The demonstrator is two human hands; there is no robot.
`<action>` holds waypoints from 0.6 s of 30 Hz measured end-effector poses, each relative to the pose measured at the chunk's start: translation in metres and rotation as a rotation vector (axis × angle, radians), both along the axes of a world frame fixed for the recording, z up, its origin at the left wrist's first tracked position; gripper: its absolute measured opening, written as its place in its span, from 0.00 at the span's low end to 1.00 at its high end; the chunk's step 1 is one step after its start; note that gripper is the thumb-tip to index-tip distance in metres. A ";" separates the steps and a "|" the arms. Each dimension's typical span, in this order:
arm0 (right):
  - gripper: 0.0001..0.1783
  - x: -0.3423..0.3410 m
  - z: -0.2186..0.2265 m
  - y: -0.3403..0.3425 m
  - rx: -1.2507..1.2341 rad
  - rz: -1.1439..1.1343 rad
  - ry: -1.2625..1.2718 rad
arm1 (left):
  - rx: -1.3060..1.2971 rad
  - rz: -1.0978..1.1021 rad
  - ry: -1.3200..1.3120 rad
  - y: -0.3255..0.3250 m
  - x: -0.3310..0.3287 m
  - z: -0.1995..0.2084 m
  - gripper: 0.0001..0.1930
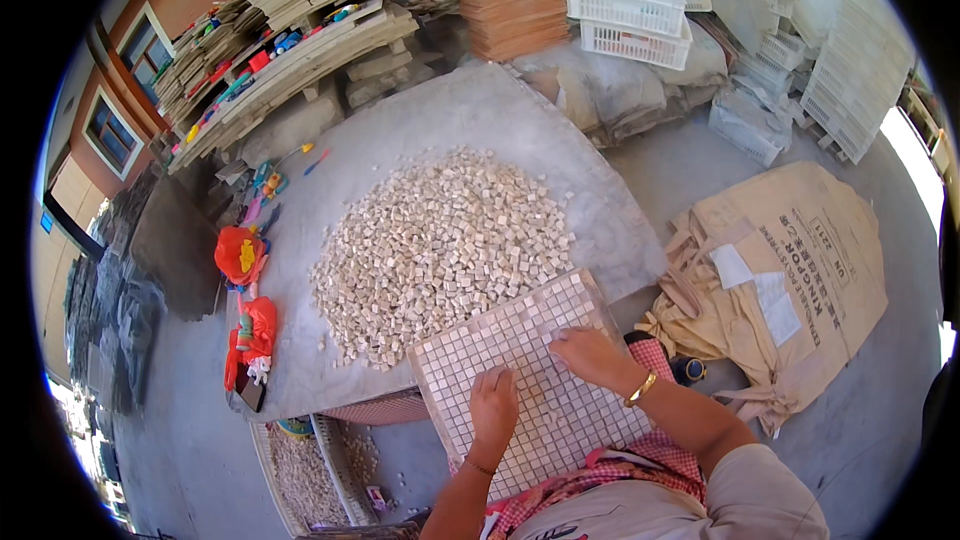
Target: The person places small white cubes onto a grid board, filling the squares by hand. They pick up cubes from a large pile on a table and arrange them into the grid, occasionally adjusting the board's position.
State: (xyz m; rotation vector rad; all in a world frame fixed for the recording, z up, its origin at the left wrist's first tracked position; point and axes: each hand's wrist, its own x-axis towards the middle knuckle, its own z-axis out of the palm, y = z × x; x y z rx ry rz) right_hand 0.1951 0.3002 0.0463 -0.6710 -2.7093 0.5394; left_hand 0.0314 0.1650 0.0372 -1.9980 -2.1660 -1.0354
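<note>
A square grid tray [447,368] rests tilted on the table's near edge and over my lap, its cells holding small pale stone mosaic tiles. My left hand [494,408] lies on the tray's left middle, fingers bent down and close together at the tiles. Farther right, my right hand [592,356] has its fingers curled together against the tray's surface. Whatever either hand's fingertips hold is hidden or too small to name. Just beyond the tray's far edge spreads a large heap of loose stone tiles [450,245].
The grey table [290,360] carries red plastic bags [240,255] along its left edge. Below stands a bin of tiles [300,480]. A big tan sack [810,270] lies on the floor at right. White crates [630,15] and stacked boards [310,40] stand behind.
</note>
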 end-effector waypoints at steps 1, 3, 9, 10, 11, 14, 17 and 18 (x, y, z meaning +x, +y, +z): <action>0.04 0.000 -0.004 -0.002 0.045 -0.030 0.019 | -0.001 0.002 -0.025 -0.003 0.010 0.001 0.07; 0.05 0.000 -0.008 -0.004 0.066 -0.029 0.027 | -0.050 -0.004 -0.132 -0.004 0.026 -0.005 0.07; 0.05 0.011 0.000 -0.004 -0.145 -0.067 0.104 | -0.055 -0.031 -0.191 0.011 0.045 -0.006 0.08; 0.05 0.013 -0.001 -0.005 -0.180 -0.084 0.129 | -0.058 -0.038 -0.182 0.013 0.044 -0.008 0.08; 0.06 0.014 0.000 -0.006 -0.179 -0.067 0.102 | -0.060 -0.044 -0.173 0.015 0.043 -0.009 0.08; 0.10 0.018 0.000 -0.012 -0.189 0.024 0.025 | -0.020 -0.003 -0.160 0.015 0.033 0.001 0.08; 0.14 0.017 0.002 -0.026 -0.212 0.194 -0.038 | -0.173 0.183 -0.653 0.013 0.015 0.009 0.09; 0.15 0.016 0.006 -0.036 -0.216 0.248 -0.059 | -0.166 0.192 -0.814 0.009 0.005 0.008 0.09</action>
